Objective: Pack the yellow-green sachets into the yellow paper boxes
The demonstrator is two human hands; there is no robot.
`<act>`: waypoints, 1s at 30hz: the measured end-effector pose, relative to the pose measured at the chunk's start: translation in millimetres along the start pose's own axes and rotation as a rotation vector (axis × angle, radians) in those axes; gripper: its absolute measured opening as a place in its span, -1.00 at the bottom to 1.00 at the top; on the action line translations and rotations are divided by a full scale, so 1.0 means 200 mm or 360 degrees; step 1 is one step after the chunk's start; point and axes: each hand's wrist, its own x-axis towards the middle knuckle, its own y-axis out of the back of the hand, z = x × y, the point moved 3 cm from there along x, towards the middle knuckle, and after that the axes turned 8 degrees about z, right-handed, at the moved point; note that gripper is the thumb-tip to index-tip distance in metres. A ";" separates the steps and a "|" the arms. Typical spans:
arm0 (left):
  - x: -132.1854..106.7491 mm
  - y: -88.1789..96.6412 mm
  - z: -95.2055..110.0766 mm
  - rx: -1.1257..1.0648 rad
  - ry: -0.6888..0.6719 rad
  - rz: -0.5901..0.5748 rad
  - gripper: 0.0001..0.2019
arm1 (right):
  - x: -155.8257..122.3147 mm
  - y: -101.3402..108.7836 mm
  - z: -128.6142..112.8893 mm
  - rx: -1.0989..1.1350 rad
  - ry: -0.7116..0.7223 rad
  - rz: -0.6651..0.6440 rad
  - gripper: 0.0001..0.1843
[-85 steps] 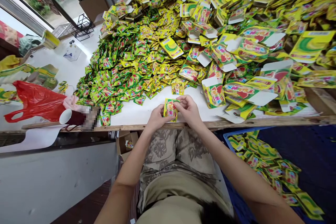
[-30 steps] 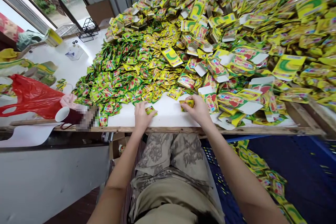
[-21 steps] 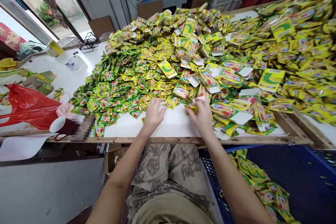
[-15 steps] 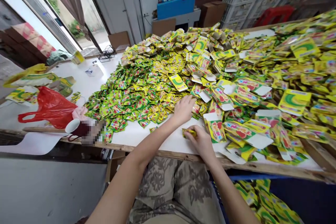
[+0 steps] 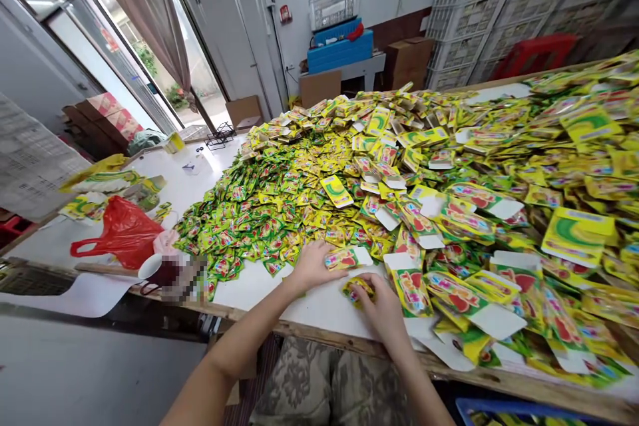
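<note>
My left hand [image 5: 313, 267] is closed on a small flat carton [image 5: 348, 257], yellow and green with red fruit on it and a white flap open toward the right. Close beside it, my right hand [image 5: 382, 306] has its fingers wrapped round a few small yellow-green packets [image 5: 358, 289]. Both hands are low over the white tabletop [image 5: 319, 309] near its front edge. A heap of green and yellow packets [image 5: 259, 206] rises just beyond them. To the right of my right hand lie loose cartons [image 5: 410, 286], several with flaps open.
On the left are a red plastic bag [image 5: 130, 233] and a dark red mug [image 5: 162, 271]. A wooden strip [image 5: 344, 343] edges the table in front. Below at right is a blue-rimmed bin [image 5: 479, 406]. Stacked crates [image 5: 474, 13] stand at the back.
My left hand has come back from the heap and now holds a carton. My right hand keeps its packets near the table edge. The view has tilted upward.
</note>
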 end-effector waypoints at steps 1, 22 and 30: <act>-0.05 0.00 -0.02 -0.0127 0.0048 -0.0029 -0.46 | 0.00 0.01 0.00 -0.0004 0.0004 0.0041 -0.74; -0.37 -0.13 -0.12 -0.1450 0.0612 0.0152 -0.70 | 0.04 0.06 -0.11 0.0718 -0.0550 -0.0044 -0.54; -0.42 -0.11 -0.16 -0.1618 0.0512 0.0068 -0.62 | 0.25 -0.08 -0.28 0.0823 -0.0313 -0.0046 -0.61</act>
